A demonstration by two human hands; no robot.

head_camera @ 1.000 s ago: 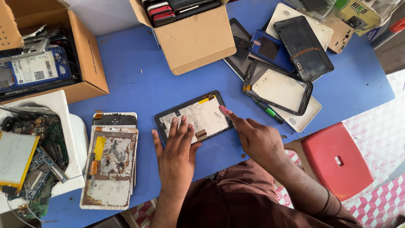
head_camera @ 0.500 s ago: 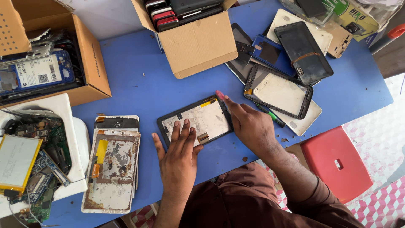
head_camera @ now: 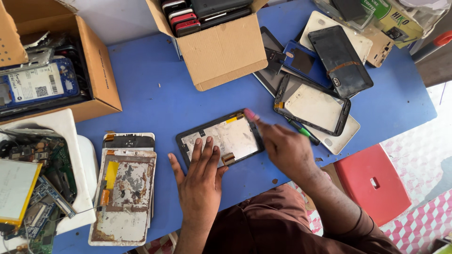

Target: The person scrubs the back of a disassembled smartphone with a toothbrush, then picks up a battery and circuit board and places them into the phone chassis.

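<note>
Hands apart: left hand (head_camera: 200, 186) flat, pinning the black-framed tablet panel (head_camera: 220, 138) at mid-frame, right hand (head_camera: 285, 148) at its corner; prying too hard could crack it.

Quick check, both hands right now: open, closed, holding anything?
Left hand: open, flat, fingers pressing on the tablet panel.
Right hand: motion-blurred at the panel's right edge; grip cannot be told.

A phone and tablet repair workshop: beyond the left hand (head_camera: 200, 186), cardboard boxes (head_camera: 221, 44) of handsets; left of it, circuit boards (head_camera: 42, 178).
</note>
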